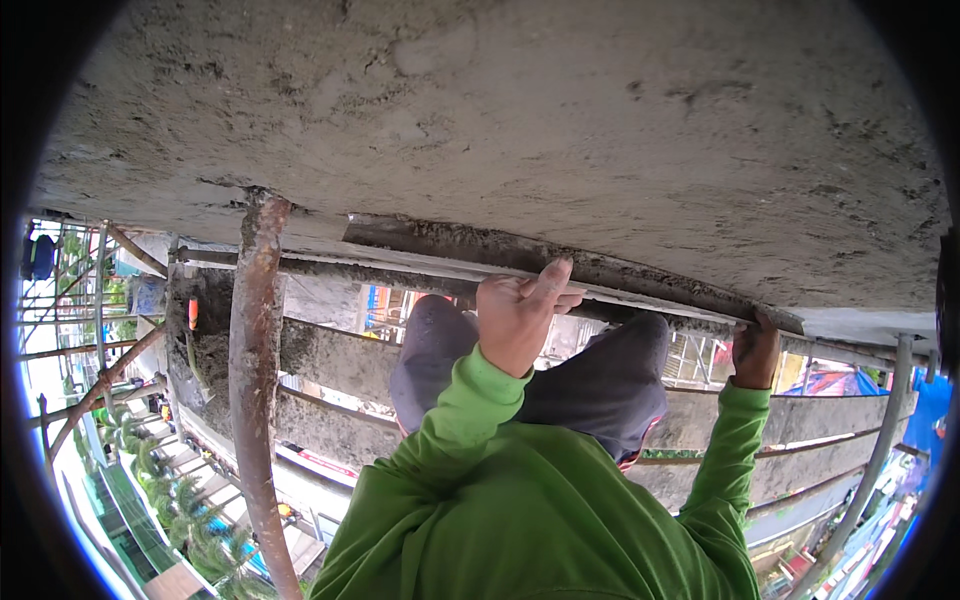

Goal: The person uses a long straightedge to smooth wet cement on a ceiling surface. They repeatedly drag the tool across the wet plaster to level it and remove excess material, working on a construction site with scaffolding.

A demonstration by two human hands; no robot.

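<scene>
A long, narrow straightedge (pixel 440 237), smeared with grey mortar, lies along the lower edge of the rough plastered wall (pixel 560 130). My left hand (pixel 520 315) is closed on it near its middle, thumb up against the bar and fingers curled below. Toward the right end, my right hand (pixel 756 352) grips the same bar, its fingers partly hidden behind it. Both arms are in green sleeves, and my bent knees (pixel 590 370) show beneath the bar.
A rusty scaffold pole (pixel 258 380) rises to the wall on the left; a grey pole (pixel 875 470) stands at the right. Mortar-stained planks (pixel 335 350) with gaps between them run below me. Far beneath are palm trees (pixel 190 520) and a paved area.
</scene>
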